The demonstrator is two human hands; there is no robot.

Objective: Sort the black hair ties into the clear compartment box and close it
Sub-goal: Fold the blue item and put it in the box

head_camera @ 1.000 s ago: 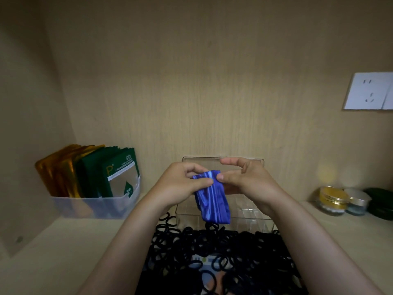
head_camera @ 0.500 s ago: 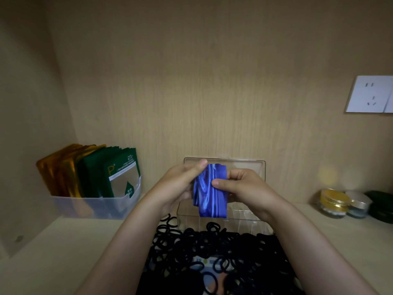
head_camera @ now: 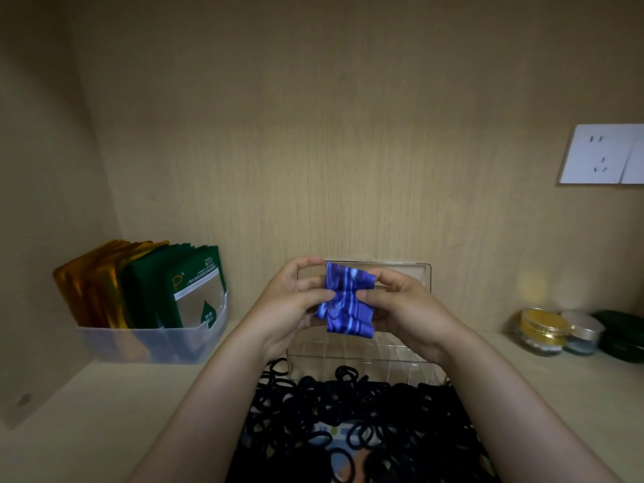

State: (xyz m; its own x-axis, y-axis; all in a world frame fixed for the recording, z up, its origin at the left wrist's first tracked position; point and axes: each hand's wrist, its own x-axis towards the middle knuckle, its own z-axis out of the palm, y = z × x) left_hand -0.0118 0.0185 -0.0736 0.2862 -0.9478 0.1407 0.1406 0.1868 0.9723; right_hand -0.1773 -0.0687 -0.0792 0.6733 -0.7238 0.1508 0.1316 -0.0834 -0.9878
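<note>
A big heap of black hair ties [head_camera: 352,420] covers the near middle of the shelf, on a printed sheet. Behind it stands the clear compartment box [head_camera: 393,360], its lid [head_camera: 414,273] up against the back wall. Above the box, both hands pinch a small folded blue patterned cloth [head_camera: 348,301]. My left hand [head_camera: 289,301] holds its left edge and my right hand [head_camera: 400,305] holds its right edge. The cloth hides part of the box's inside.
A translucent bin [head_camera: 153,343] with gold and green sachets stands at the left. Three small jars [head_camera: 543,329] sit at the right by the back wall. A white socket [head_camera: 603,155] is on the wall above them.
The blue cloth has been folded shorter and raised slightly. Both hands have shifted their pinch from its top to its two sides.
</note>
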